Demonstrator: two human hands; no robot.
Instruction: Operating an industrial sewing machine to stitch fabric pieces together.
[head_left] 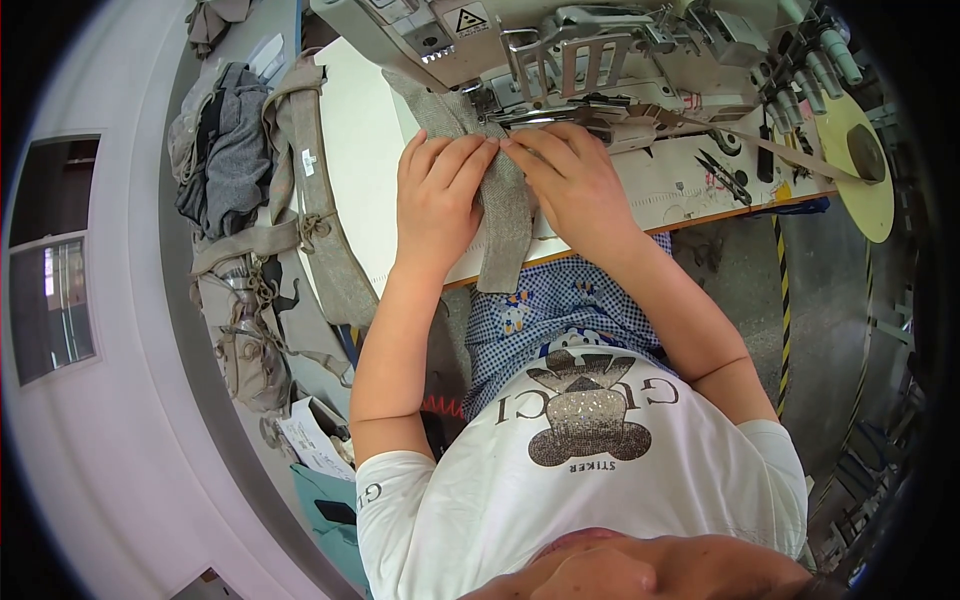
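Observation:
A strip of grey-beige woven cloth [508, 225] runs from the sewing machine's needle area over the table's front edge, its lower end hanging towards my lap. My left hand [440, 195] lies on the cloth's left side, fingers bent and close together with the tips on the fabric. From the other side my right hand [572, 180] holds the cloth's right edge, its index fingertip almost meeting the left one. Both hands are just in front of the sewing machine's presser foot [482, 100]. My thumbs are mostly hidden.
Small black thread snips [722, 178] lie on the white table [355, 150] at right. A narrow tape [770, 140] leads from a yellow disc [862, 195] towards the machine. Grey garments [228, 150] and beige cloth bands [320, 200] are heaped at left.

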